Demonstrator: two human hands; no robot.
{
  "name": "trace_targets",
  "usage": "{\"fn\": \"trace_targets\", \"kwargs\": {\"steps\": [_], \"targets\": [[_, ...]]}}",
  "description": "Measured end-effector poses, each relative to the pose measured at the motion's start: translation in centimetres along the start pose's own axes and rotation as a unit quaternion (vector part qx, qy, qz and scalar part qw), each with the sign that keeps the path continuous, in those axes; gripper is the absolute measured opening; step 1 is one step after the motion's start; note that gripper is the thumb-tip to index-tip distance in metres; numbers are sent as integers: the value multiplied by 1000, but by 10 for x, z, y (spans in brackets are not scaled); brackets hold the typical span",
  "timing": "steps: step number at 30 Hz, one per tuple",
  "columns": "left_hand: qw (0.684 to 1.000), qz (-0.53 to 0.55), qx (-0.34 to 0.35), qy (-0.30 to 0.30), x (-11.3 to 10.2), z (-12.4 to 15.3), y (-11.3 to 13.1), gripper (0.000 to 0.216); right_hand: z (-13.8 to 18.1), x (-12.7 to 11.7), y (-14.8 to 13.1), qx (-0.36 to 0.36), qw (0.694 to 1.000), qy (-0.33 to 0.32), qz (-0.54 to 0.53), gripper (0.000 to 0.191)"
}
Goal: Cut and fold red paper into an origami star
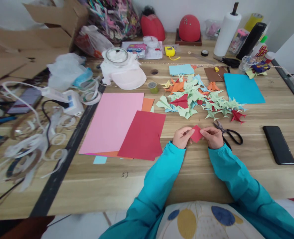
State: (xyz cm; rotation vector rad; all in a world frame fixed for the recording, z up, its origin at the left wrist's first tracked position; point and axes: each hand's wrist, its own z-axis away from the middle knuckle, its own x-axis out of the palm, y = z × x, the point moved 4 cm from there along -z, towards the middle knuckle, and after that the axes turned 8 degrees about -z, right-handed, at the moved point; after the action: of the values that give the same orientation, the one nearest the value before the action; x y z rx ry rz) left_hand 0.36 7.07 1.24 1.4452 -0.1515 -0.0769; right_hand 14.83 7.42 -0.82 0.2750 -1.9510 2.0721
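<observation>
A small red piece of folded paper is held between both hands above the table. My left hand pinches its left corner, thumb on top. On the other side, my right hand grips the right corner between thumb and fingers. Beyond the hands lies a heap of folded paper figures, mostly pale green, with some orange, red and blue. Scissors with black handles rest just past my right hand, partly hidden by it. To the left, a dark red sheet overlaps a pink sheet.
A black phone lies at the right, with a bright blue sheet behind it. A white cap, a yellow tape measure and a white roll stand toward the back. Cables and tape strips clutter the left.
</observation>
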Motion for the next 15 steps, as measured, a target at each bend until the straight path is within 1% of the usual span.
{"fn": "trace_targets", "kwargs": {"steps": [3,5,9,15], "targets": [[1000,-2,-4,-14,0,1,-1,31,1,2,-1,17,1000,-14,-18,14],[999,-22,-1,-29,2,1,-2,31,1,5,-4,22,999,-16,-20,16],[996,-75,9,-52,8,2,-7,29,3,9,-13,-16,999,-16,35,14],[988,-135,47,-62,12,5,-1,27,4,14,-18,-32,995,-75,59,14]]}}
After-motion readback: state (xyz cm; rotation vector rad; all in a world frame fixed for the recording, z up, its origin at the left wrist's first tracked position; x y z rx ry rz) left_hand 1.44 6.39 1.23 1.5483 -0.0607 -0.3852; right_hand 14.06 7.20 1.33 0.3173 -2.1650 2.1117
